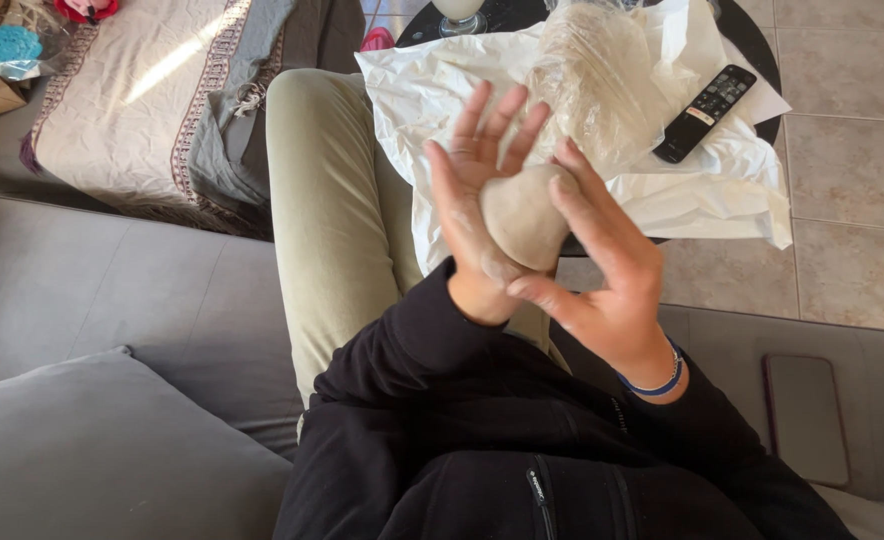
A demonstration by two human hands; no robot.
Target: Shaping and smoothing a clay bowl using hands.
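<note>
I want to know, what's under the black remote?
The remote lies on crumpled white paper spread over a dark round table. The paper hides whatever else lies beneath.
</note>
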